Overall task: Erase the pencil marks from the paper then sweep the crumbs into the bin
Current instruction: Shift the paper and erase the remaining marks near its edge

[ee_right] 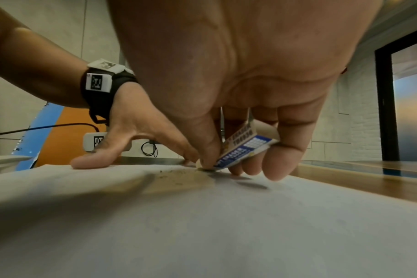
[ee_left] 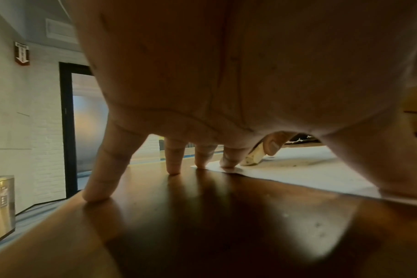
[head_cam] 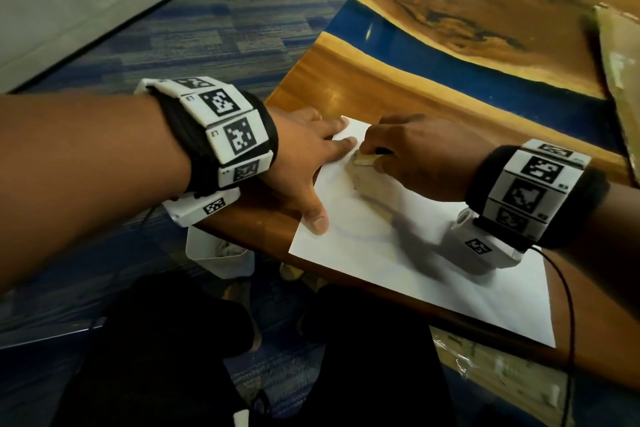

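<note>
The eraser (ee_right: pixel 244 148) leans steeply, its lower tip on the paper (head_cam: pixel 450 274) near the far corner, pinched by the right hand (head_cam: pixel 420 152). The left hand (head_cam: pixel 301 152), fingers spread flat, pins the paper's left edge to the table (head_cam: pixel 363 80).

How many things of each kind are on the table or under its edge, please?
Paper sheets: 1, the paper
Erasers: 1, the eraser
Hands: 2, the left hand and the right hand
Bins: 1, the white bin
Total: 5
</note>
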A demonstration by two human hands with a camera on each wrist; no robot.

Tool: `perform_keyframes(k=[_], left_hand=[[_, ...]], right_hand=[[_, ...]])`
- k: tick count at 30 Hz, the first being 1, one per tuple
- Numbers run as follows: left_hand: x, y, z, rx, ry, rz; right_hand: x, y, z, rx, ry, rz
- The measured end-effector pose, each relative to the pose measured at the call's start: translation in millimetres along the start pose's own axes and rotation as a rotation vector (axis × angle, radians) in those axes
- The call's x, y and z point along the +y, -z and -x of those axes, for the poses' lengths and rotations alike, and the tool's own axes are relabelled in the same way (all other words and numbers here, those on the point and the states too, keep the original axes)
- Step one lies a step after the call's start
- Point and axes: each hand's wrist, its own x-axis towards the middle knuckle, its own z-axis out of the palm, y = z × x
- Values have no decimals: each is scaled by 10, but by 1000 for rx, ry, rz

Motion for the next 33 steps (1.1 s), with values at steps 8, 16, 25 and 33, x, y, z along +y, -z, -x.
perform_keyframes(k=[8, 16, 25, 33], left_hand=[[-15, -20, -41, 47, -37, -54], [-3, -3, -23, 38, -34, -45], [65, 47, 1, 0, -1, -54], [73, 62, 7, -10, 0, -71]], right_hand=[[-186, -69, 111, -26, 351, 50], [-283, -81, 141, -62, 389, 50], [-130, -46, 234, -76, 432, 97], [-138, -102, 264, -53, 508, 67]])
